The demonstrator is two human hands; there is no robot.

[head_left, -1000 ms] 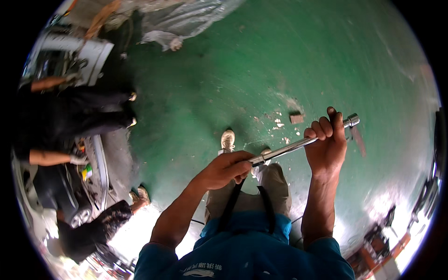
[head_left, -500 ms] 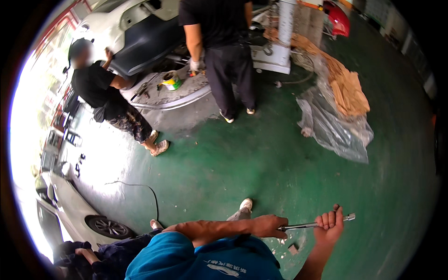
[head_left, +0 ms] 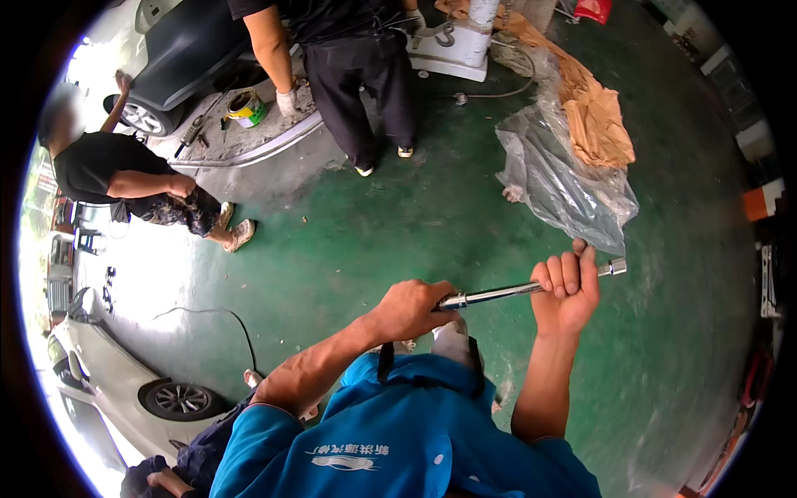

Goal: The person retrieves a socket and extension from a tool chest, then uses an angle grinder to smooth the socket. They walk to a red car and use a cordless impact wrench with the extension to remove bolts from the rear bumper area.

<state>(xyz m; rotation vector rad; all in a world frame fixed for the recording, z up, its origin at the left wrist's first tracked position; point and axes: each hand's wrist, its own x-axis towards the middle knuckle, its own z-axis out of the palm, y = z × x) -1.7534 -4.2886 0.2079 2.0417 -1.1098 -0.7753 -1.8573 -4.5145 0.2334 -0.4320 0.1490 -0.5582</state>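
Note:
A long chrome extension bar point(head_left: 506, 294) spans the space between my two hands in front of my blue shirt, with a socket point(head_left: 614, 266) at its right end. My left hand point(head_left: 411, 309) is closed around the thicker left end, part of which it hides. Close to the socket, the fingers of my right hand point(head_left: 568, 290) wrap round the bar. It slants slightly, the socket end higher in the picture.
A person in black point(head_left: 353, 75) stands ahead beside a raised car platform holding a can point(head_left: 246, 108). Another person point(head_left: 124, 174) stands at the left. Plastic sheeting point(head_left: 564, 183) lies on the green floor at right. A pale car point(head_left: 108, 365) and a cable point(head_left: 232, 317) are at lower left.
Both hands have come up and forward with the extension bar, staying closed on it. The view has shifted, and the person at left has lowered one arm from the car.

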